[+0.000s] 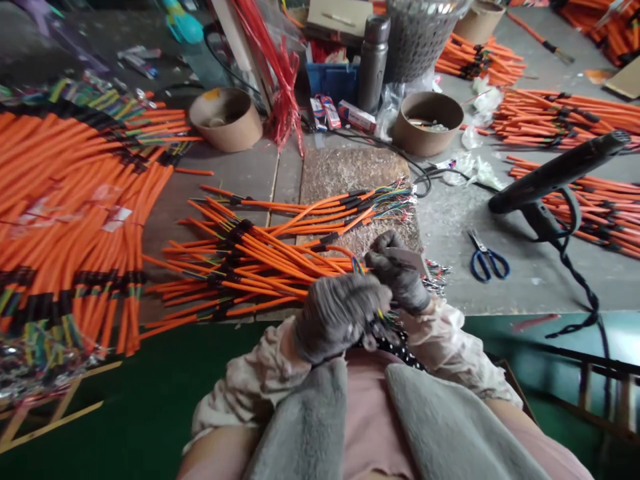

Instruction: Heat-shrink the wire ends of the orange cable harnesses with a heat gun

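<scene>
My left hand (343, 313), in a grey work glove, is closed around an orange cable near the table's front edge. Thin coloured wires (383, 315) show at its fingers. Just beyond it, my right hand (400, 277), gloved too, grips a flat, thin, blade-like piece (411, 259) whose exact kind I cannot make out. A pile of orange cables (260, 250) with black sleeves lies left of and beneath my hands. Their stripped wire ends (397, 200) rest on a worn board (350, 167).
Blue-handled scissors (483, 257) lie to the right, near a black heat gun (555, 180) with a cord. Cardboard rings (427, 123), a dark flask (374, 63) and a perforated basket (417, 40) stand behind. Large bundles of orange cables (75, 193) cover the left side.
</scene>
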`<state>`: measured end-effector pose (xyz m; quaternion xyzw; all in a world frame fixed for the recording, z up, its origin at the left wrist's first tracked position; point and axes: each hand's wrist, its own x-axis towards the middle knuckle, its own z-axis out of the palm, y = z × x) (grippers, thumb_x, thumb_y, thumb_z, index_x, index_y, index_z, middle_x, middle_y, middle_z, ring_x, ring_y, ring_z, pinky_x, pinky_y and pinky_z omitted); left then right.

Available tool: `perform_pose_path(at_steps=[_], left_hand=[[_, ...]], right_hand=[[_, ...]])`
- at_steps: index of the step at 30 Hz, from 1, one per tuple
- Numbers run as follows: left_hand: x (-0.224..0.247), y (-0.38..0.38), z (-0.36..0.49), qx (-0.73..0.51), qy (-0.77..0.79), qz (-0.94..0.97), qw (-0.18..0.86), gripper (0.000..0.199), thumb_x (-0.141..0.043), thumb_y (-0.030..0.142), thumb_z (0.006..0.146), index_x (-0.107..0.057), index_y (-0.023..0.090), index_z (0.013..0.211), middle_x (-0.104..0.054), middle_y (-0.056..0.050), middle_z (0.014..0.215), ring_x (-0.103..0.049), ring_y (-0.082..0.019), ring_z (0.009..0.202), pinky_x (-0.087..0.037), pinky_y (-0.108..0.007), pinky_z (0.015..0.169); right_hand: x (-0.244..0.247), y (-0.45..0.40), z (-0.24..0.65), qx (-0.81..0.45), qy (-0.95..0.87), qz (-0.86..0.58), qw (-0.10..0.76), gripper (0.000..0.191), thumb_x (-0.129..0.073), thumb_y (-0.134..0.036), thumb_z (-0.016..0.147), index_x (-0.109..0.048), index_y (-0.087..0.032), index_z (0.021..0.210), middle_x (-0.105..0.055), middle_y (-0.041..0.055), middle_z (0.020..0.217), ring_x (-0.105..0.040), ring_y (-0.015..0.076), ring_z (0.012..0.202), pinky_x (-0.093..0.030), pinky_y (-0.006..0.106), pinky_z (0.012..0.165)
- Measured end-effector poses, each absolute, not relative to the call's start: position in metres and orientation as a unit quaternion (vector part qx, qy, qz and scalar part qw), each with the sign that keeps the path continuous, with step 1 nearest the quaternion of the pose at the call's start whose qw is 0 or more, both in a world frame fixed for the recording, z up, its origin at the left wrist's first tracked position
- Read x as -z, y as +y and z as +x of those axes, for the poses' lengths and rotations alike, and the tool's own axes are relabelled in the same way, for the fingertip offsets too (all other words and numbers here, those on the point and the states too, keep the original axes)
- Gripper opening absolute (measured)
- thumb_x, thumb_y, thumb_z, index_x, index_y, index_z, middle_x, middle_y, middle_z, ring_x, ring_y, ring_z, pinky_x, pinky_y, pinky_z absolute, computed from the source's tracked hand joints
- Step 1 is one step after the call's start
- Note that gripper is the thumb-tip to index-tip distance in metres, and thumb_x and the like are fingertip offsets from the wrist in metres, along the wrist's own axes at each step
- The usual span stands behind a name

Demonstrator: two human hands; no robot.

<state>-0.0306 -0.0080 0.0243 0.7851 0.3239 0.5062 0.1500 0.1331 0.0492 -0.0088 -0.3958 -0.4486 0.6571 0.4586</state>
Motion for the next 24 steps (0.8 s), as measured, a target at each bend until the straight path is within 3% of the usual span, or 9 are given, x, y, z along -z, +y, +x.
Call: perform_pose_path(at_steps=[3, 6, 10, 14, 17, 21, 24], left_hand=[[-0.014, -0.035, -0.017, -0.439, 0.274, 0.851, 0.09, 0.02, -0.052, 0.017, 0.106, -0.071, 0.012, 0.109, -0.082, -0.01, 0.1, -0.079, -0.021, 0.086, -0.065, -0.033, 0.069], [-0.013, -0.043, -0.012, -0.404, 0.285, 0.865, 0.084, 0.027, -0.046, 0.017, 0.108, -0.073, 0.014, 0.108, -0.082, -0.009, 0.105, -0.079, -0.021, 0.09, -0.064, -0.033, 0.072], [-0.014, -0.041, -0.012, -0.416, 0.286, 0.859, 0.089, 0.026, -0.047, 0.019, 0.108, -0.073, 0.016, 0.107, -0.082, -0.007, 0.099, -0.08, -0.021, 0.087, -0.064, -0.031, 0.073], [0.0, -0.037, -0.014, -0.485, 0.294, 0.812, 0.138, 0.025, -0.052, 0.013, 0.105, -0.065, 0.016, 0.126, -0.08, -0.007, 0.114, -0.077, -0.017, 0.107, -0.065, -0.026, 0.092], [0.032, -0.023, -0.031, -0.524, 0.384, 0.752, 0.11, 0.045, -0.061, 0.016, 0.098, -0.054, 0.018, 0.143, -0.076, -0.009, 0.124, -0.071, -0.02, 0.122, -0.062, -0.035, 0.104], [0.081, 0.017, -0.073, -0.339, 0.58, 0.739, 0.048, 0.039, -0.067, 0.035, 0.095, -0.068, 0.012, 0.125, -0.074, -0.019, 0.121, -0.071, -0.035, 0.118, -0.056, -0.054, 0.106], [0.096, 0.048, -0.095, -0.16, 0.598, 0.779, 0.103, 0.027, -0.066, 0.033, 0.096, -0.075, 0.012, 0.111, -0.077, -0.02, 0.113, -0.072, -0.036, 0.113, -0.054, -0.055, 0.107]], right_hand=[[0.007, 0.045, 0.153, -0.711, -0.409, -0.396, 0.412, 0.033, -0.083, -0.033, 0.082, -0.051, -0.026, 0.086, -0.052, -0.0049, 0.073, -0.046, 0.0126, 0.059, -0.039, 0.025, 0.053], [0.01, 0.046, 0.159, -0.75, -0.412, -0.393, 0.336, 0.037, -0.087, -0.036, 0.078, -0.053, -0.025, 0.085, -0.052, -0.0057, 0.07, -0.046, 0.0117, 0.056, -0.036, 0.024, 0.05], [0.02, 0.047, 0.167, -0.71, -0.479, -0.413, 0.31, 0.037, -0.087, -0.041, 0.078, -0.056, -0.022, 0.082, -0.053, -0.0048, 0.072, -0.05, 0.0112, 0.061, -0.042, 0.024, 0.055], [0.02, 0.031, 0.191, -0.635, -0.593, -0.389, 0.306, 0.028, -0.085, -0.045, 0.084, -0.074, -0.025, 0.1, -0.071, 0.0051, 0.099, -0.068, 0.0224, 0.09, -0.059, 0.036, 0.078], [0.008, 0.014, 0.197, -0.614, -0.633, -0.357, 0.306, 0.028, -0.077, -0.046, 0.093, -0.076, -0.032, 0.117, -0.074, 0.0074, 0.108, -0.071, 0.0301, 0.108, -0.059, 0.048, 0.098], [-0.007, 0.015, 0.173, -0.632, -0.615, -0.33, 0.337, 0.028, -0.079, -0.051, 0.09, -0.074, -0.03, 0.109, -0.071, 0.0058, 0.096, -0.07, 0.0267, 0.093, -0.06, 0.043, 0.084], [-0.009, 0.029, 0.154, -0.663, -0.505, -0.356, 0.423, 0.035, -0.086, -0.054, 0.081, -0.069, -0.029, 0.1, -0.065, 0.0018, 0.091, -0.064, 0.0195, 0.077, -0.057, 0.035, 0.071]])
